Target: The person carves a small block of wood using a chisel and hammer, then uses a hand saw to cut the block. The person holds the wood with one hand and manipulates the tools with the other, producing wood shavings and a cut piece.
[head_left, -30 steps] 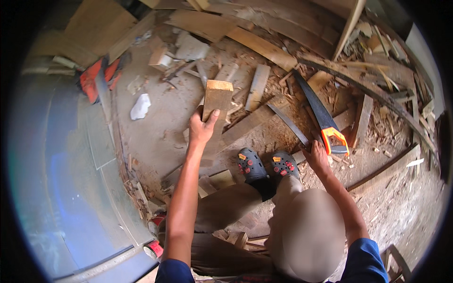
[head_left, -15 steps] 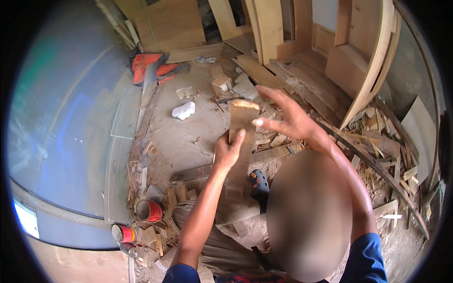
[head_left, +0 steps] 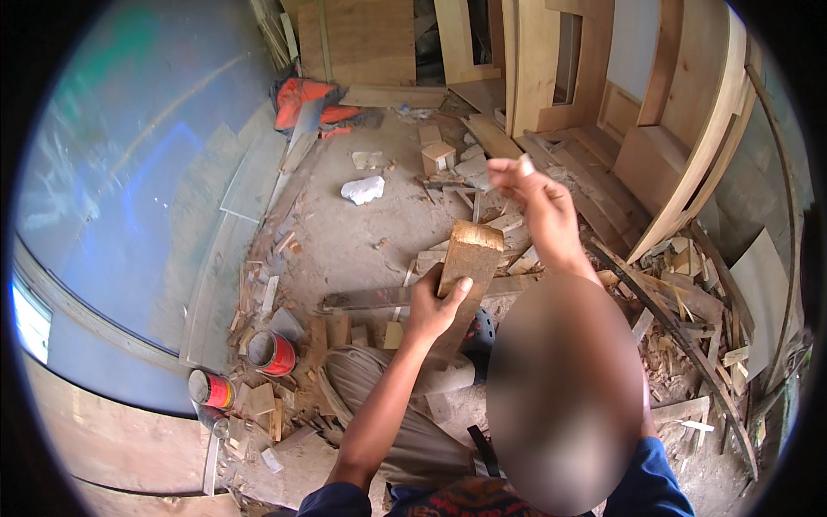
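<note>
My left hand [head_left: 437, 306] is closed around a thick, rough wooden block [head_left: 470, 263], its thumb lying across the front face. The block stands tilted, its pale cut end upward; its lower part runs down toward my bent knee. Up and to the right of that end, my right hand [head_left: 544, 207] hangs in the air, apart from the wood. Its fingers are bent and somewhat smeared, and nothing shows in them. A blurred oval hides much of my right forearm.
Two red cans [head_left: 272, 352] [head_left: 211, 389] stand among wood scraps at the left. A long plank [head_left: 370, 298] lies beyond my knee. Wooden frames [head_left: 672, 129] lean at the back right, above heaped offcuts [head_left: 689, 302]. A white lump [head_left: 363, 189] rests on the floor.
My right hand has moved up off the block's side, and its spread fingers have bent in. The block and my left hand sit lower and slightly to the right in the picture.
</note>
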Available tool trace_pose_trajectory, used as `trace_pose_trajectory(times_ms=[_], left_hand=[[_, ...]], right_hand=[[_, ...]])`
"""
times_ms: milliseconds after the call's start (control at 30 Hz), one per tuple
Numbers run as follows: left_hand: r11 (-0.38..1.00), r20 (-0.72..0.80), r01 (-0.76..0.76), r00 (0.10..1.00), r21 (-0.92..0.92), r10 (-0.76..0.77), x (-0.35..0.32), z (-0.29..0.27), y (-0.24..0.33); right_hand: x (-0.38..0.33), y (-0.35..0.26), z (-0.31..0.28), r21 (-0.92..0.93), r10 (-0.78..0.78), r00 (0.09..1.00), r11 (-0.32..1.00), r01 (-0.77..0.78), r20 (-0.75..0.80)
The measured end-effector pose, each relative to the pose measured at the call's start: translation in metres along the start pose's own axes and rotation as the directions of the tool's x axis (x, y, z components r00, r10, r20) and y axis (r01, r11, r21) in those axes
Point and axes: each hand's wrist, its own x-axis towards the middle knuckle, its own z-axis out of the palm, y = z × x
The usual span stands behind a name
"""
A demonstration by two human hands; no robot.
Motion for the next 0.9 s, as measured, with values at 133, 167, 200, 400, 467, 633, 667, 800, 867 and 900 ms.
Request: trace_pose_trajectory(times_ms=[133,167,200,400,467,633,667,800,867,900], left_hand=[[0.999,-0.036,-0.005,0.999,-0.043,0.003,-0.008,0.005,-0.009],[0.999,-0.029,0.008,1.0,-0.052,-0.009,-0.009,0.005,-0.01],[0.998,-0.021,0.021,1.0,-0.06,-0.022,-0.01,0.006,-0.011],[0.927,-0.105,0.099,0.984,-0.362,-0.146,-0.013,0.011,-0.018],[0.887,-0.123,0.15,0.967,-0.438,-0.224,-0.01,0.015,-0.014],[0.797,-0.098,0.251,0.928,-0.549,-0.36,-0.004,0.013,0.002],[0.787,-0.09,0.268,0.921,-0.556,-0.378,-0.004,0.011,0.004],[0.772,-0.059,0.316,0.908,-0.552,-0.415,-0.005,0.001,0.006],[0.79,-0.073,0.297,0.916,-0.536,-0.393,-0.008,-0.002,-0.001],[0.824,-0.08,0.26,0.936,-0.503,-0.344,-0.008,-0.004,-0.01]], right_hand=[[-0.007,0.004,-0.004,0.063,0.171,0.983,0.983,-0.175,0.068],[-0.016,0.005,0.001,0.047,0.208,0.974,0.976,-0.213,0.094],[-0.022,0.013,0.001,0.072,0.241,0.963,0.965,-0.251,0.122],[-0.07,0.055,0.023,-0.189,0.227,0.973,0.958,-0.215,0.048],[-0.071,0.061,0.02,-0.134,0.253,0.963,0.962,-0.239,0.093],[-0.074,0.066,0.024,-0.178,0.264,0.956,0.954,-0.24,0.126],[-0.072,0.065,0.028,-0.198,0.276,0.953,0.948,-0.248,0.125],[-0.069,0.065,0.034,-0.194,0.287,0.947,0.946,-0.258,0.143],[-0.07,0.067,0.037,-0.191,0.281,0.947,0.949,-0.251,0.155],[-0.07,0.069,0.039,-0.188,0.279,0.947,0.95,-0.248,0.161]])
